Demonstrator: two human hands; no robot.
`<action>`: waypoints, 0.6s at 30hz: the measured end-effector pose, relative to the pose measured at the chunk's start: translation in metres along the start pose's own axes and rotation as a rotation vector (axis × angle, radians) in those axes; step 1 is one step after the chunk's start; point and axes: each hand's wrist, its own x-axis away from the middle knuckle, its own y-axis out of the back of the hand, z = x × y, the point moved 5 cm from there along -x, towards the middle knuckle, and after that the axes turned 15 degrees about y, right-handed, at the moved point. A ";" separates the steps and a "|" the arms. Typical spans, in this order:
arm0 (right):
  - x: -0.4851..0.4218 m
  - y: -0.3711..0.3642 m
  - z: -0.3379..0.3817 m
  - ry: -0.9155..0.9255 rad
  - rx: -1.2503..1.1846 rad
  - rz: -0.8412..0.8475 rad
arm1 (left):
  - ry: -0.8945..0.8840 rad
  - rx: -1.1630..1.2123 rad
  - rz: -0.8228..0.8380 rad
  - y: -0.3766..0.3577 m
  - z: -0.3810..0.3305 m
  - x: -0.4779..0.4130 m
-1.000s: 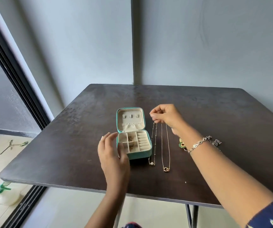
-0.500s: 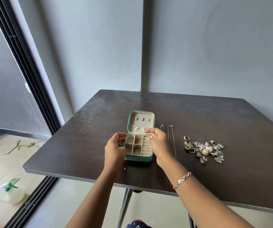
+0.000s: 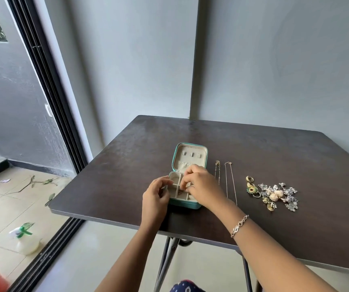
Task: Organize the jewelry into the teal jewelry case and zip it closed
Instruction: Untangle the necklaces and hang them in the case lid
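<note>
- Left hand [image 3: 155, 197] grips the open teal jewelry case [image 3: 187, 204] by its left wall, near the table [image 3: 127, 186] edge; right hand [image 3: 201, 186] curls fingers into the tray, pinch hidden.
- Step: filling compartments. Next move likely needs a fine pinch on the necklaces [image 3: 217, 169] beside it.

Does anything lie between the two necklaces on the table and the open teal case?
Only the right hand, reaching into the teal jewelry case from that side and overlapping the nearer necklace. Otherwise bare table separates them.

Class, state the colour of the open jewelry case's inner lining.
Cream, inside the small teal zip jewelry case, head view.
</note>
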 end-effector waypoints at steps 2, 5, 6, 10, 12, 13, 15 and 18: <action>-0.004 -0.001 0.004 0.037 0.061 0.081 | -0.006 -0.006 0.002 0.000 0.001 0.000; -0.009 -0.002 0.011 0.082 0.185 0.201 | -0.008 -0.013 -0.001 -0.001 0.002 0.000; -0.011 -0.001 0.014 0.106 0.231 0.228 | -0.006 -0.015 0.001 -0.001 0.002 0.001; -0.012 -0.001 0.026 0.176 0.371 0.275 | -0.009 -0.033 -0.007 -0.001 0.000 0.002; -0.012 -0.002 0.029 0.171 0.405 0.277 | -0.007 -0.036 -0.009 -0.001 -0.001 0.002; -0.012 -0.003 0.030 0.170 0.424 0.280 | -0.005 -0.037 -0.010 -0.001 -0.002 0.003; -0.013 -0.004 0.031 0.165 0.439 0.275 | -0.003 -0.036 -0.011 -0.001 -0.003 0.004; -0.014 -0.007 0.029 0.169 0.443 0.254 | -0.002 -0.043 -0.016 -0.001 -0.003 0.005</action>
